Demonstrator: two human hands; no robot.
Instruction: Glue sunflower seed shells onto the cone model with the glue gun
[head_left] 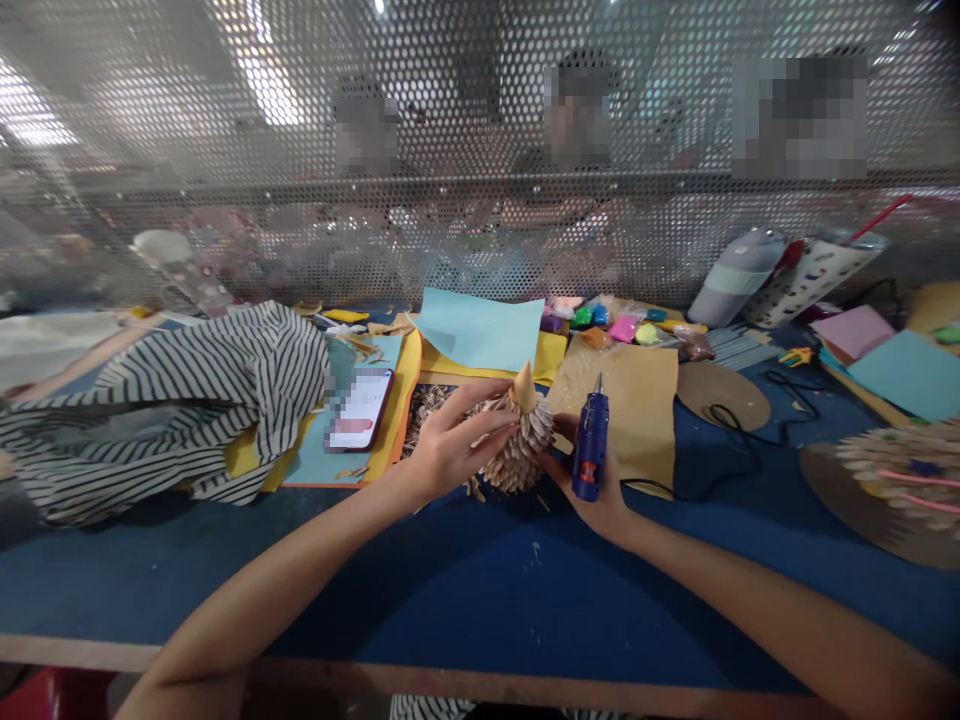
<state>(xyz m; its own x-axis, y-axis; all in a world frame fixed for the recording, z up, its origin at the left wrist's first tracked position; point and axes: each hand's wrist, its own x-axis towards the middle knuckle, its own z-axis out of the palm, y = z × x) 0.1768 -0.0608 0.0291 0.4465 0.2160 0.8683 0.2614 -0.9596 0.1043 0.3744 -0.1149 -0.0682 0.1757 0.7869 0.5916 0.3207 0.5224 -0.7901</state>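
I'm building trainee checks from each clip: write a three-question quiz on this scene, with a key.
1. True or false: in the picture, the phone lies to the right of the scaly cone.
2. Which hand holds the blue glue gun? A) left B) right
3. Fill in: the nozzle points ____ in the picture.

Key: 1. False, it lies to the left. 2. B, the right hand. 3. up.

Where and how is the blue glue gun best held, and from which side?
The blue glue gun is probably best held low on its body, from the near right side, as the right hand holds it. Its narrow metal nozzle points up and away from the person and may be hot, so fingers should keep behind it. The left hand touches the scaly cone opposite.
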